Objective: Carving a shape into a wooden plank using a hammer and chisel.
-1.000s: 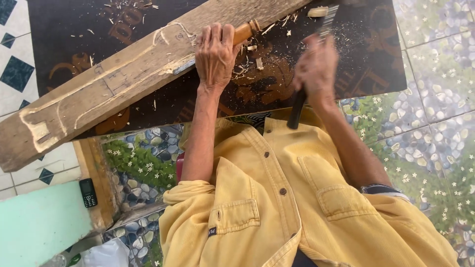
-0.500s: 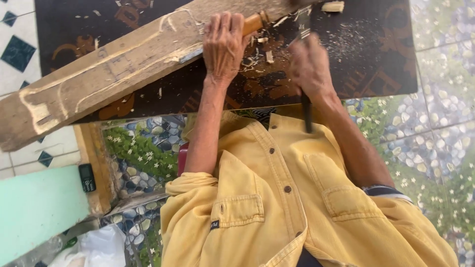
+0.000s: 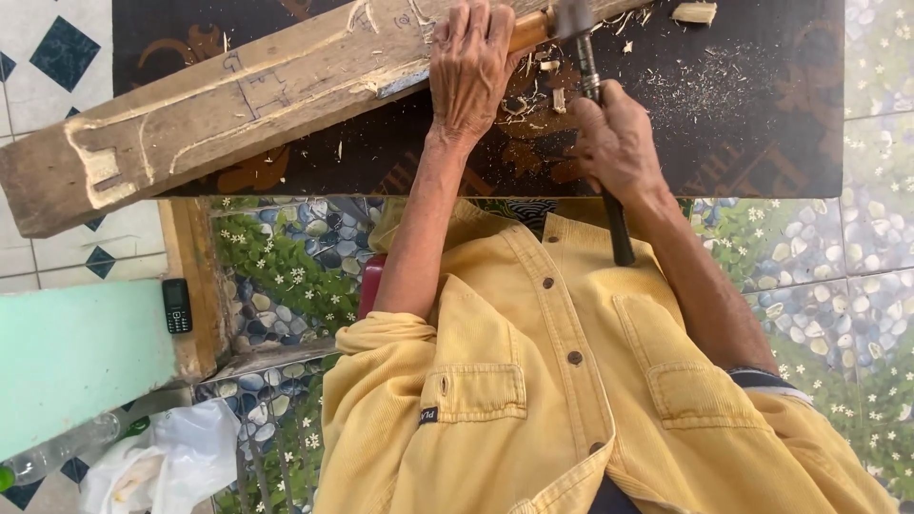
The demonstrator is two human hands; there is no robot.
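Carving a long wooden plank (image 3: 238, 105).
Left hand (image 3: 471, 71) is clasped around a chisel (image 3: 519, 30); right hand (image 3: 619, 143) is fisted on the hammer (image 3: 595, 105).

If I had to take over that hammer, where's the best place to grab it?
Grip the hammer on the bare dark handle end sticking out below the right hand, towards the yellow shirt. Come from the shirt side: the head lies by the chisel in the left hand.

Rough pale wood beam (image 3: 248, 105); dark matt board (image 3: 762, 114).
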